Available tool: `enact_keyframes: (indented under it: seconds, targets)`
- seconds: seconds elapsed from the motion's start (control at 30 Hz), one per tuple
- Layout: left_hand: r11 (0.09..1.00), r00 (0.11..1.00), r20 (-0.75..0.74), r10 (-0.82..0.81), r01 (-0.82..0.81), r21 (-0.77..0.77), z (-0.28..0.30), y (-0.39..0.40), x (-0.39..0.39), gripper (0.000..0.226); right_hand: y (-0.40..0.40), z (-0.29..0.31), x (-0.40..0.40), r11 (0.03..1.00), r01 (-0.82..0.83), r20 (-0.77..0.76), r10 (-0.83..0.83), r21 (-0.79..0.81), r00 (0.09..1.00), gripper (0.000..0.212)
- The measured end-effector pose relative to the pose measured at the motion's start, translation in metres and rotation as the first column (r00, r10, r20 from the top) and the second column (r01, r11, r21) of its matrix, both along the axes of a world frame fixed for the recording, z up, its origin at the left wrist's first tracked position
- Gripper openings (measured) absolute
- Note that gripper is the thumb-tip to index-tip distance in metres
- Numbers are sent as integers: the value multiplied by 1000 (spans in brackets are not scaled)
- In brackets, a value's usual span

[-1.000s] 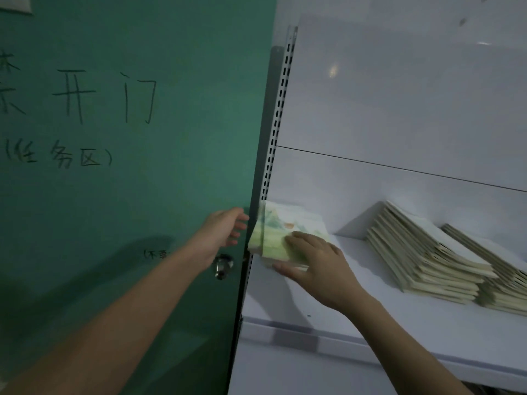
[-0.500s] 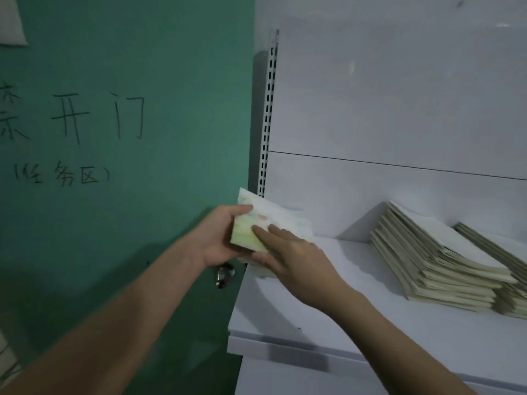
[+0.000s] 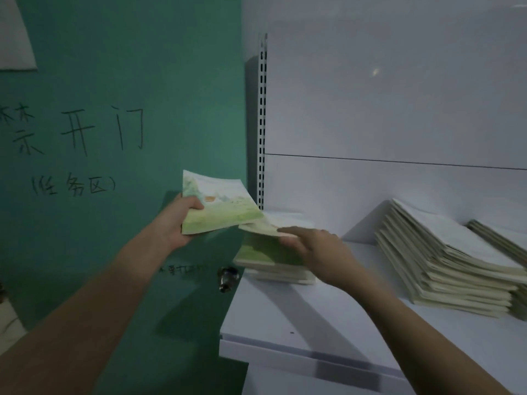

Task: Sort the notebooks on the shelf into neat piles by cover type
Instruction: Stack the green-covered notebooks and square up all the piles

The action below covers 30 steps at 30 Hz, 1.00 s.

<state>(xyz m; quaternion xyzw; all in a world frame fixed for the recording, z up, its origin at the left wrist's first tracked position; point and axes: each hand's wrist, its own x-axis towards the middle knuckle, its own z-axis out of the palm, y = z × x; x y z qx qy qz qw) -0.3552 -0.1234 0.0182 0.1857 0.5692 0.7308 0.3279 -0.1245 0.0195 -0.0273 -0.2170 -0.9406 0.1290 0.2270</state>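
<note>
My left hand [image 3: 180, 221] grips a notebook with a green landscape cover [image 3: 216, 203], held in the air left of the shelf's upright. At the left end of the white shelf [image 3: 328, 315] lies a short pile of green-cover notebooks [image 3: 265, 256]. My right hand [image 3: 319, 249] is at that pile, fingers under the lifted top notebook [image 3: 271, 223] and thumb over it. Further right a tall slanted pile of pale-cover notebooks [image 3: 445, 252] leans toward the back panel, and a second pale pile [image 3: 502, 240] shows at the right edge.
A green door [image 3: 114, 138] with handwritten characters fills the left, its metal knob [image 3: 226, 277] close to the shelf's left corner. A perforated white upright [image 3: 261, 124] borders the shelf. A white back panel rises behind the piles.
My left hand has taken a green-cover notebook off the pile and lifted it up and to the left. My right hand has slid right and raised the following notebook's edge.
</note>
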Motion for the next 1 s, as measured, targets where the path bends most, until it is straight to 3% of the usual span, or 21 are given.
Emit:
enact_keyframes:
  seconds: [0.1,0.17,0.23,0.3,0.4,0.5,0.57,0.63,0.73,0.77,0.87,0.97,1.0]
  targets:
    - [999,1000,25,-13,14,-35,4,-4,-3,36,14,5,8,985,-43,-247,0,-168,969,37]
    - [997,1000,-22,-20,18,-80,2,-1,0,36,18,12,8,981,-32,-402,-49,-192,914,33]
    - [993,998,12,-59,60,-105,-3,5,16,24,16,18,5,987,-25,-464,-52,-157,885,35]
    - [985,985,107,-132,143,-99,-5,12,35,22,8,16,2,993,-67,-407,20,-101,913,36]
    - [953,947,146,-287,298,-61,-5,27,56,37,-5,6,0,987,-160,-154,159,12,975,35]
    - [944,947,108,-304,315,-102,-2,38,68,28,-6,-2,11,964,-230,-141,211,-136,967,40]
    - [950,953,86,-291,298,-92,-4,47,77,30,-1,-5,25,929,-196,-269,111,-313,957,49]
    - [954,955,70,-289,293,-63,-9,61,89,34,7,-3,41,850,-113,-397,-120,-515,910,51]
    - [952,955,40,-294,296,-76,-17,84,118,40,18,-5,63,475,-253,-454,-374,-843,809,38]
    - [946,951,22,-309,309,-99,-18,91,130,37,23,-7,71,414,-257,-438,-434,-873,787,33]
    - [928,938,-122,-323,289,-234,-23,118,168,23,39,-23,95,422,-164,-392,-537,-892,747,28]
    - [860,826,-399,-398,184,-477,-40,141,194,73,50,-43,110,479,-18,-341,-596,-878,727,29]
    - [833,757,-488,-433,130,-538,-50,144,203,75,51,-47,114,514,40,-325,-598,-857,732,22]
